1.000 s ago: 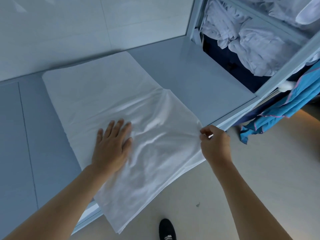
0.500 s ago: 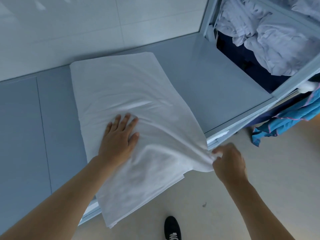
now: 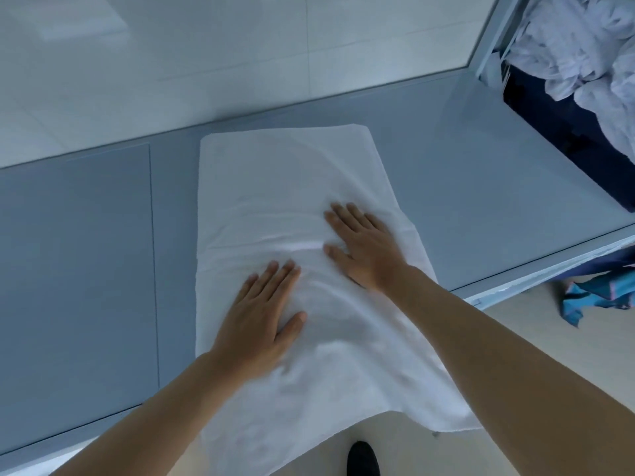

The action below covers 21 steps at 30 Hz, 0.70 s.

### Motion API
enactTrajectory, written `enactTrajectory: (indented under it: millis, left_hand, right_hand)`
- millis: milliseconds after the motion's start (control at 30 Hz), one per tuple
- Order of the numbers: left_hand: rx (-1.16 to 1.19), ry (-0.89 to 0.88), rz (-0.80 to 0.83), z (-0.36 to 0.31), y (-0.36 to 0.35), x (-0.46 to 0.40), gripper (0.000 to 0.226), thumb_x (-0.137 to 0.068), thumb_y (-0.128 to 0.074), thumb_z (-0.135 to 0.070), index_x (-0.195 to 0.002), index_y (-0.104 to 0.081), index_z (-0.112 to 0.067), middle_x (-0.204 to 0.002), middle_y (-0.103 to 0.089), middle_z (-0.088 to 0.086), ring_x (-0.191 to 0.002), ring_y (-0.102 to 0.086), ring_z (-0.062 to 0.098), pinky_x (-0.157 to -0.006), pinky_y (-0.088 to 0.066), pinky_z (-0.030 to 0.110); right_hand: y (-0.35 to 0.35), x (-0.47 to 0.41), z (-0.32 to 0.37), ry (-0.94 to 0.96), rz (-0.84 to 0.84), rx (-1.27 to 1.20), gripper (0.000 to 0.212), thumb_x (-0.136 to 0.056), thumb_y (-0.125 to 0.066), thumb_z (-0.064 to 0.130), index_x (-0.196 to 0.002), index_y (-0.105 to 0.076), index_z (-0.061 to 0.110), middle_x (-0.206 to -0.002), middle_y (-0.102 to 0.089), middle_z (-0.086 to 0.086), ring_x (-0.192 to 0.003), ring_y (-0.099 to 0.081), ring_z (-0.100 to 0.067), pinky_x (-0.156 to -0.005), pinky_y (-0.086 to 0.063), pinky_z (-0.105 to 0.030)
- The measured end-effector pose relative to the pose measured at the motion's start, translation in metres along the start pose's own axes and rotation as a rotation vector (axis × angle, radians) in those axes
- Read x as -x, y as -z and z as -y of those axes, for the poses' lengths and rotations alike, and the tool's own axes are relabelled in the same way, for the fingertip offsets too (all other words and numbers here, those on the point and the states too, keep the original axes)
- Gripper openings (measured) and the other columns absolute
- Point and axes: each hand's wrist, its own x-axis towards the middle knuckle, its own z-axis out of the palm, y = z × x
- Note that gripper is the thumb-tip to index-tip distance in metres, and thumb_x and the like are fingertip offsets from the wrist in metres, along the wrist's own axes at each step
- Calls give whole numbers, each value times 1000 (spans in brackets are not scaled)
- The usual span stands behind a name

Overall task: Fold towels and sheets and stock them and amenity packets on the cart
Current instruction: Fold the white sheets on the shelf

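Two hands are in view, and both of yours lie flat on one white towel. Your left hand presses the near middle of it with straight fingers held close together and the thumb spread to the side; it grasps nothing. Your right hand rests just beyond and to the right of it, palm down, fingers straight and a little apart, also holding nothing. The two hands are near each other but do not touch.

You can count one towel on the grey-blue table top. It is folded into a long band that runs away from you; its far end lies square on the table near the white tiled wall, and its near end hangs over the table edge toward the floor.

At the right you see one dark bin with a heap of crumpled white linen; how many pieces are in it, you cannot count. One blue cloth with pink trim hangs below the table edge. One black shoe shows at the bottom.

No brand, label or writing can be read anywhere.
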Motion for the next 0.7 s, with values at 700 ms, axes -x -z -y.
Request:
enactTrajectory:
  millis: [700]
  left_hand:
    - [-75,290,-45,34,9,26,78,-99,-27,-66,-165,-8,-29,-173,3,-8,-159,7,14,-128,-8,49]
  right_hand:
    - [-18,75,21,-39,12,19,77,-100,-13,72,-165,1,33,-173,7,9,-159,9,-24,-128,-3,-51]
